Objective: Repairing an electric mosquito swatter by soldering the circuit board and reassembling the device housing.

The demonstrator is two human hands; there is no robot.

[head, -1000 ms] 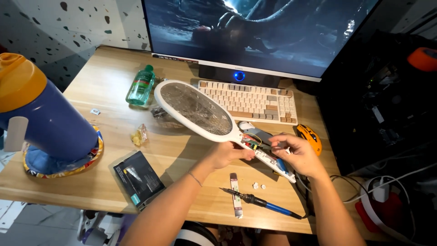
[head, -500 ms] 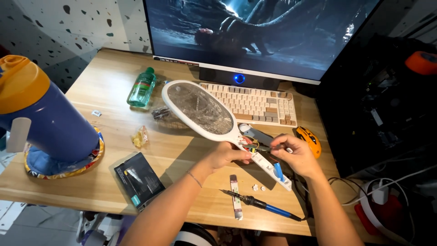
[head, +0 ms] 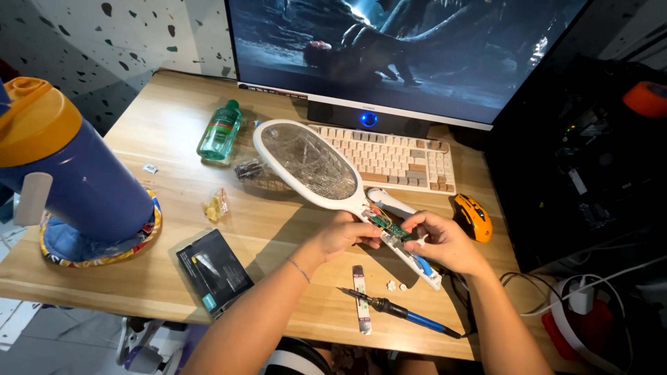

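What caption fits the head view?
Both hands hold an opened electric swatter above a soldering iron.

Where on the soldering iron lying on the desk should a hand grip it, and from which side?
Probably the blue handle, taken from above at the near desk edge: the soldering iron lies flat, its metal tip pointing left, and the right hand is nearest.

jug [head: 62, 167] cut off left, circuit board [head: 389, 227] parts too small

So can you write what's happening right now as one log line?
left hand: holds racket neck | right hand: on opened handle | zapper racket: circuit board exposed, lifted over desk | soldering iron: lying untouched
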